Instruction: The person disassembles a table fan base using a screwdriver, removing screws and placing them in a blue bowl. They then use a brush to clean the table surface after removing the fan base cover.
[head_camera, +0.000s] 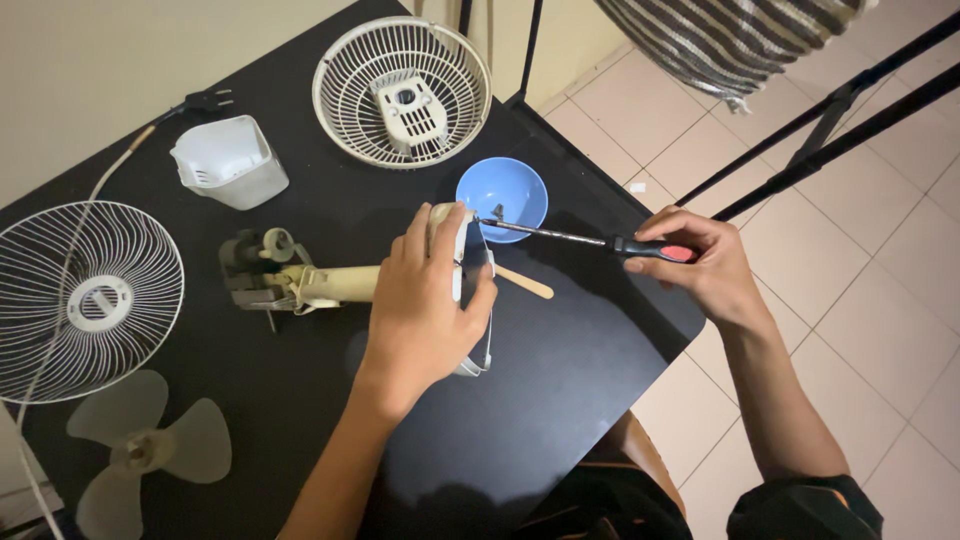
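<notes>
My left hand grips the white base of a dismantled fan stand, which lies on its side on the black table. Its cream neck runs left to a bare motor. My right hand holds a screwdriver by its black and red handle. The metal shaft points left, and its tip meets the base just above my left thumb. A small blue bowl sits right behind the tip, with a small dark part inside.
A white rear fan guard lies at the back and a wire front guard at the left. A translucent fan blade, a white motor cover, a wooden stick and a power cord also lie on the table. Tiled floor on the right.
</notes>
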